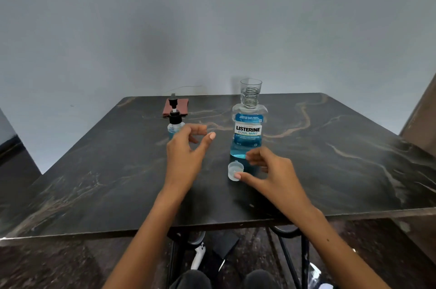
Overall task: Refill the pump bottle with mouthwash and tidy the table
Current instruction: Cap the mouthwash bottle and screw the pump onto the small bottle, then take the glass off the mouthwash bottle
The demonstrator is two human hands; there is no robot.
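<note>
The Listerine mouthwash bottle [249, 132] stands uncapped at the table's middle, with blue liquid low inside it. Its clear cap [234, 169] sits on the table just in front of it. My right hand [273, 172] hovers beside the cap; the thumb tip touches the cap's near edge and the curled fingers stay off it. The small pump bottle [174, 123] has a black pump head and a little blue liquid, and it stands to the left. In front of it my left hand [186, 149] is raised with loosely curved fingers and holds nothing.
A clear drinking glass [251, 87] stands behind the mouthwash bottle near the table's far edge. A folded reddish-brown cloth [179, 106] lies behind the pump bottle. The dark marbled table [342, 159] meets a grey wall at the back; a brown panel rises at the right.
</note>
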